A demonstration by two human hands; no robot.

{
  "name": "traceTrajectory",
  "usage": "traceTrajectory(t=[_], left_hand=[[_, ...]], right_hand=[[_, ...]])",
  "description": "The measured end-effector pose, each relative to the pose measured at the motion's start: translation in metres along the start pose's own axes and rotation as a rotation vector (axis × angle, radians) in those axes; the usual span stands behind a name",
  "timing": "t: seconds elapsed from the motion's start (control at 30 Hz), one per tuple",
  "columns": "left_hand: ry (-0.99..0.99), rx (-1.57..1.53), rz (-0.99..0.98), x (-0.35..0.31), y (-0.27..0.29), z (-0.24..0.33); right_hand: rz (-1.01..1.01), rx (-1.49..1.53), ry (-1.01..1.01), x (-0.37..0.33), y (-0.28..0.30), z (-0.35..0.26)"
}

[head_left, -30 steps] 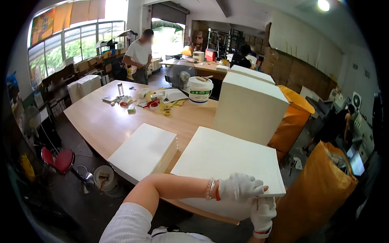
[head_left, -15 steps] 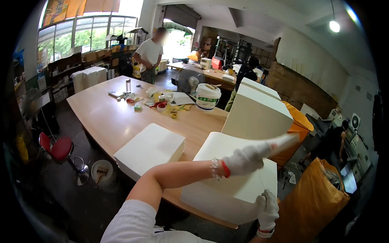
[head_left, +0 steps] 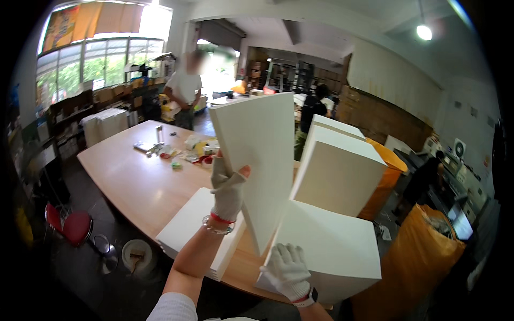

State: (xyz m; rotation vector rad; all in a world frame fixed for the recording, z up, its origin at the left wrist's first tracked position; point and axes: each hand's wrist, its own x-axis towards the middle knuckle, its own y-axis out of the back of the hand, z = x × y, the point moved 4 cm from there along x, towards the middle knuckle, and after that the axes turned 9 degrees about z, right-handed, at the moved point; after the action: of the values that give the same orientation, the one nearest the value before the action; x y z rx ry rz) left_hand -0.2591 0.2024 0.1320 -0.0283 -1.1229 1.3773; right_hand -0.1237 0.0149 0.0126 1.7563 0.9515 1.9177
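Daylight pours through the windows [head_left: 95,69] at upper left, blown out near the top; a bulb [head_left: 424,32] glows at upper right. Glare whitens the tabletop [head_left: 152,184], the floor [head_left: 80,273] is dim, and edges curve toward black corners.

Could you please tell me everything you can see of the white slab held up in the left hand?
The white slab is flat and plain, with a matte, paper-like face and a thick left edge; whether it is one board or many sheets is unclear. It is held steeply tilted above the table, lowest corner down beside the front white block. The gloved left hand grips its left edge, thumb on the broad face; whether the lowest corner touches anything cannot be told.
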Motion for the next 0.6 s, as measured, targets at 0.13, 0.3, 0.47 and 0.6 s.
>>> traceTrajectory(t=[0.13, 0.3, 0.47, 0.6], left_hand=[[-0.006, 0.005, 0.048, -0.003, 0.015, 0.007], [-0.165, 0.206, 0.050, -0.040, 0.023, 0.034], [-0.616, 0.398, -0.137, -0.084, 0.006, 0.052], [-0.807, 0.587, -0.234, -0.086, -0.016, 0.042]], right_hand=[[0.011, -0.034, -0.042, -0.008, -0.007, 0.007], [0.230, 0.343, -0.258, 0.005, -0.044, -0.005], [0.430, 0.872, -0.372, 0.040, -0.089, -0.046], [0.372, 1.117, -0.574, 0.020, -0.129, -0.051]])
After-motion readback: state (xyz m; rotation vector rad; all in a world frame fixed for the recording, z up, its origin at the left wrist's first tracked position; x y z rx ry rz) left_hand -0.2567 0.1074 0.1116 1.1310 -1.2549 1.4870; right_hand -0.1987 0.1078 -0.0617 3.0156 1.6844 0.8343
